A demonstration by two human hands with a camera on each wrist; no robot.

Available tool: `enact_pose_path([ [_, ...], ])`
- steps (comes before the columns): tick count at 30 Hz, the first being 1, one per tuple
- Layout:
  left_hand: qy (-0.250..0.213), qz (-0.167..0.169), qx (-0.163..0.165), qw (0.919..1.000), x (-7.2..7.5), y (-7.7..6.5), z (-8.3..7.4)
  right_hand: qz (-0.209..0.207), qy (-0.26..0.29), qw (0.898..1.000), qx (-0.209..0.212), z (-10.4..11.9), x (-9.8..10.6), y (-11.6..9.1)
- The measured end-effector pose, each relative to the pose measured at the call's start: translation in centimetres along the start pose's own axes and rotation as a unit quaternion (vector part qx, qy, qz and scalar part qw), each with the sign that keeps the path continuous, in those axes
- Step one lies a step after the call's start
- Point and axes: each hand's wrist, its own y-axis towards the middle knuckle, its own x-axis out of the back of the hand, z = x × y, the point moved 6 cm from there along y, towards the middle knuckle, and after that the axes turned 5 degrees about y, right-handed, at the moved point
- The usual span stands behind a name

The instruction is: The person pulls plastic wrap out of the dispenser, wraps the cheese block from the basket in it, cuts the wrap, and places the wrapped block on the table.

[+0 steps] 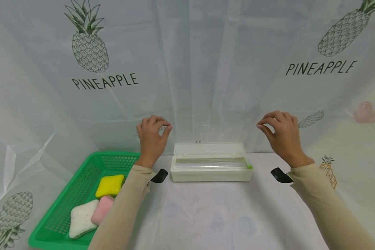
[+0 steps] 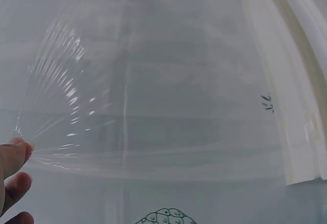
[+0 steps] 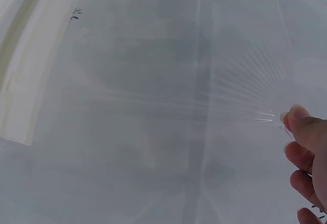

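A thin sheet of clear cling film (image 2: 66,86) stretches between my two raised hands, with shiny creases fanning out from each grip. My left hand (image 1: 152,139) pinches one corner between thumb and forefinger. At the other side, my right hand (image 1: 282,137) pinches the film's opposite corner the same way, and the creases (image 3: 255,75) show faintly in the right wrist view. Below and between the hands stands a white cling film dispenser (image 1: 210,176) with its lid (image 1: 209,149) up. A film roll shows inside it, and a green slide cutter (image 1: 249,167) sits at its right end.
On the left stands a green basket (image 1: 62,189) holding a yellow block (image 1: 110,185), a white speckled square piece (image 1: 82,218) and a pink piece (image 1: 102,210), partly behind my left sleeve. A pale curtain (image 1: 203,69) printed with pineapples hangs behind the white-covered table (image 1: 206,215).
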Motion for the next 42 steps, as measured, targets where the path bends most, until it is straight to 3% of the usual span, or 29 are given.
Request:
enact_pose_path([
  [27, 0.004, -0.019, 0.000, 0.9998, 1.6, 3.7, -0.3, -0.025, -0.008, 1.000, 0.002, 0.2, 1.5, 3.7],
  [42, 0.004, -0.027, 0.003, 0.9996, 2.4, 5.0, -0.5, -0.039, -0.012, 0.999, 0.000, 0.3, 2.2, 5.1],
])
